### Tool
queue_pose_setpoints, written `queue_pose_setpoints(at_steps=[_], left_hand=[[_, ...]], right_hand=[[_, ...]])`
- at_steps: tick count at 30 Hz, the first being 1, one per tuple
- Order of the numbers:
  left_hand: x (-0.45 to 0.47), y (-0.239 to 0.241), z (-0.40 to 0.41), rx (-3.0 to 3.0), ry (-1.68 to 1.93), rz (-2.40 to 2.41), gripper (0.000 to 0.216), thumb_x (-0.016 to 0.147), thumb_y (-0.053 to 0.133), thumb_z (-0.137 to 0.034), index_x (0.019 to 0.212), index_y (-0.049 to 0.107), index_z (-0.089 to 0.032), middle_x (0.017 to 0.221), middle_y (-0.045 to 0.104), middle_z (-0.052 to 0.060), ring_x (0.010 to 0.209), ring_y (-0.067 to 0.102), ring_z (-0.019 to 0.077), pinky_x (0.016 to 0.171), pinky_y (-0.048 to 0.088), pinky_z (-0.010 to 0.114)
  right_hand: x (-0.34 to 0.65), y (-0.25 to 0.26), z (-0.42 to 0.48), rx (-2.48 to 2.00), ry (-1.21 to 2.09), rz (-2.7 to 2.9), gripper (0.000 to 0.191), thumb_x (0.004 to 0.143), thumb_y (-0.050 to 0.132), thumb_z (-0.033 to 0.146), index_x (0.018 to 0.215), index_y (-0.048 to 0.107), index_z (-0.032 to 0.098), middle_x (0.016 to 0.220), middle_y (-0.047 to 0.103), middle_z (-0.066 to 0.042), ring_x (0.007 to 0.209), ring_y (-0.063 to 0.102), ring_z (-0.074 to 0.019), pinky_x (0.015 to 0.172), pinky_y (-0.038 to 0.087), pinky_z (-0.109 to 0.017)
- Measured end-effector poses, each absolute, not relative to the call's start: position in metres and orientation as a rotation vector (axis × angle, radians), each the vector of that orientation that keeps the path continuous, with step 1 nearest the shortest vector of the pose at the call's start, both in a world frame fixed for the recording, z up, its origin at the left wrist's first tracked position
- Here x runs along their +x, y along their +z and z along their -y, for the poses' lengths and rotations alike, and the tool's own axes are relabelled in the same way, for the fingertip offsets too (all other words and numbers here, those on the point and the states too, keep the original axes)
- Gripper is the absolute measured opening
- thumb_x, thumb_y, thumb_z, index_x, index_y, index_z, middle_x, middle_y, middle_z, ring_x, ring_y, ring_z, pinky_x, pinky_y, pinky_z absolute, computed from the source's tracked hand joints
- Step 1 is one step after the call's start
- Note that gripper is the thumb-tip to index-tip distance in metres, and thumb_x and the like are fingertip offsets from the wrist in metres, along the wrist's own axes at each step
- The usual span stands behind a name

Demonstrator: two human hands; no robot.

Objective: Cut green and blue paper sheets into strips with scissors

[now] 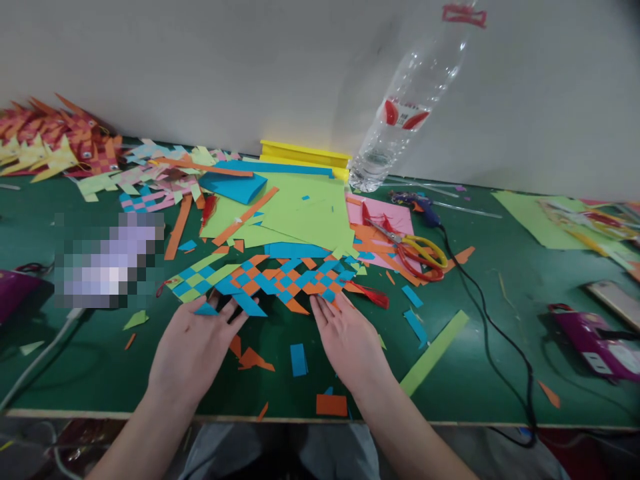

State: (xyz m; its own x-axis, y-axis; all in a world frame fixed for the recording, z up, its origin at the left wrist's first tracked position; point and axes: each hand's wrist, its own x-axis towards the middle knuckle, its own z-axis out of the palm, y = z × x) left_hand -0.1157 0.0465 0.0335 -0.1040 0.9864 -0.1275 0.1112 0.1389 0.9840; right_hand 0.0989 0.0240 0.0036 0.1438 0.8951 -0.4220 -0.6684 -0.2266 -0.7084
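Woven paper pieces in blue and orange checks lie in a row on the green table in front of me. A blue and green woven piece lies at their left end. My left hand is at the near side of the left pieces, fingers spread and partly hidden by blue paper tabs. My right hand touches the near edge of the right piece, with its fingers stretched flat. Neither hand visibly grips anything. A red tassel sticks out on the right.
Behind lie green paper sheets, scissors and a glue gun with a black cord. A clear plastic bottle leans against the wall. Finished woven fish are piled far left. Paper scraps litter the table.
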Motion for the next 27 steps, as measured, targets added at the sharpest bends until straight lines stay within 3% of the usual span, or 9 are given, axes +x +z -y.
queue_pose_setpoints(at_steps=[7, 12, 17, 19, 22, 27], left_hand=[[-0.113, 0.047, -0.046, 1.202, 1.089, -1.482, 0.045, 0.067, 0.047, 0.015, 0.07, 0.067, -0.026, 0.084, 0.069, 0.002, 0.137, 0.051, 0.0268, 0.127, -0.007, 0.048], [-0.11, 0.056, -0.048, 1.198, 1.101, -1.4, 0.044, 0.068, 0.051, 0.009, 0.076, 0.074, -0.027, 0.083, 0.066, 0.004, 0.142, 0.044, 0.0305, 0.124, -0.015, 0.046], [-0.114, 0.05, -0.05, 1.386, 1.134, -1.295, 0.019, 0.076, 0.065, -0.016, 0.081, 0.075, -0.031, 0.086, 0.067, 0.006, 0.144, 0.035, 0.0368, 0.122, -0.021, 0.043], [-0.118, 0.042, -0.051, 1.55, 1.125, -1.258, 0.011, 0.08, 0.068, -0.033, 0.087, 0.076, -0.032, 0.091, 0.069, 0.007, 0.143, 0.036, 0.0393, 0.123, -0.019, 0.044], [-0.121, 0.035, -0.054, 1.715, 1.115, -1.241, 0.02, 0.087, 0.062, -0.045, 0.091, 0.075, -0.031, 0.096, 0.069, 0.008, 0.139, 0.04, 0.0398, 0.123, -0.013, 0.048], [-0.116, 0.046, -0.061, 1.7, 1.138, -1.316, 0.011, 0.085, 0.064, -0.032, 0.089, 0.074, -0.03, 0.093, 0.065, 0.008, 0.131, 0.049, 0.0386, 0.124, 0.0, 0.051]], right_hand=[[0.104, 0.001, -0.016, -0.926, 1.49, 0.264, 0.045, 0.082, 0.07, 0.032, 0.127, 0.069, 0.032, 0.137, 0.069, -0.004, 0.145, 0.046, -0.0245, 0.123, 0.036, -0.054], [0.115, 0.004, -0.012, -0.933, 1.498, 0.277, 0.038, 0.082, 0.068, 0.029, 0.12, 0.072, 0.033, 0.134, 0.071, -0.004, 0.146, 0.046, -0.0237, 0.123, 0.034, -0.056], [0.116, 0.017, -0.018, -0.925, 1.456, 0.303, 0.035, 0.084, 0.066, 0.032, 0.119, 0.071, 0.031, 0.132, 0.072, -0.006, 0.145, 0.047, -0.0257, 0.122, 0.036, -0.057], [0.115, 0.022, -0.022, -0.928, 1.443, 0.307, 0.035, 0.086, 0.064, 0.035, 0.12, 0.07, 0.032, 0.132, 0.072, -0.006, 0.144, 0.049, -0.0254, 0.122, 0.037, -0.056], [0.112, 0.029, -0.027, -0.924, 1.419, 0.301, 0.035, 0.089, 0.061, 0.038, 0.123, 0.068, 0.031, 0.135, 0.07, -0.006, 0.142, 0.052, -0.0249, 0.122, 0.037, -0.055], [0.113, 0.037, -0.035, -0.953, 1.409, 0.249, 0.036, 0.09, 0.059, 0.037, 0.124, 0.066, 0.03, 0.13, 0.073, -0.005, 0.135, 0.059, -0.0236, 0.124, 0.035, -0.053]])
